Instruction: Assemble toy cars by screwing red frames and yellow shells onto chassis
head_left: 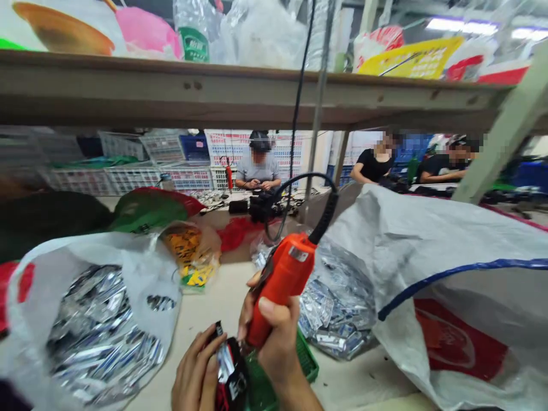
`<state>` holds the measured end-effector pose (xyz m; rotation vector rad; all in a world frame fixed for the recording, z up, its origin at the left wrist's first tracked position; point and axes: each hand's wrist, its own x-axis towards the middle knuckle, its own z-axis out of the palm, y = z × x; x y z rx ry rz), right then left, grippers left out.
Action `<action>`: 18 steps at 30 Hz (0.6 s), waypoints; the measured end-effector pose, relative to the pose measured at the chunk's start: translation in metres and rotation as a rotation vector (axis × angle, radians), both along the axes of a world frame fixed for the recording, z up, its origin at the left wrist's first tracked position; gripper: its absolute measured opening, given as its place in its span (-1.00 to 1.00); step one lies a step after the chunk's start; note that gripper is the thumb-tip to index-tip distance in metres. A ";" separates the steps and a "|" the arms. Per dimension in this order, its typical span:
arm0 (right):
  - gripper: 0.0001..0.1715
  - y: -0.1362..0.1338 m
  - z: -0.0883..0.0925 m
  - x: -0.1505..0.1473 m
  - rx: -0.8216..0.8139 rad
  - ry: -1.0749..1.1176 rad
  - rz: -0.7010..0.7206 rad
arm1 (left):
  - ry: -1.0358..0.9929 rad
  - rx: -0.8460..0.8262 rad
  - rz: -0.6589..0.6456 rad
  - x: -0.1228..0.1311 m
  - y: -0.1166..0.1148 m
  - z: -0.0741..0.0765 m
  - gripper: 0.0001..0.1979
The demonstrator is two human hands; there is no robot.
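Observation:
My right hand (278, 328) is wrapped around an orange-red electric screwdriver (286, 277), its black cord rising from the top end. The tool tilts, with its lower tip close to a black-and-red printed piece (233, 374) that carries a shiny silver part. Closed about the left side of that piece is my left hand (194, 371); its exact kind I cannot make out. Beneath my hands a green plastic basket (306, 357) shows in part. A clear bag (336, 297) of silver-and-white packets lies just beyond the screwdriver.
On the left stands an open white sack (165, 342) of silver strips, beside a bag of orange and yellow pieces (188, 251). A large white woven sack (398, 228) fills the right. A loaded shelf (149, 91) crosses overhead. Several people sit across the workbench.

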<state>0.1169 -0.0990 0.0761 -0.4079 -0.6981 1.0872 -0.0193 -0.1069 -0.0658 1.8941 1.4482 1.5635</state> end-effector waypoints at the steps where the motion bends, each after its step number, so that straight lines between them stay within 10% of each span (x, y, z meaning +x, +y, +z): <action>1: -0.62 -0.001 0.002 0.002 -0.006 -0.010 -0.017 | 0.000 -0.057 -0.027 0.001 -0.004 0.008 -0.62; 6: -0.71 -0.001 0.014 0.007 0.014 -0.027 -0.056 | -0.067 -0.203 -0.091 0.001 -0.010 0.030 -0.58; 18: -0.75 0.004 0.011 -0.003 0.028 -0.037 0.037 | -0.117 -0.228 -0.098 0.004 -0.011 0.032 -0.60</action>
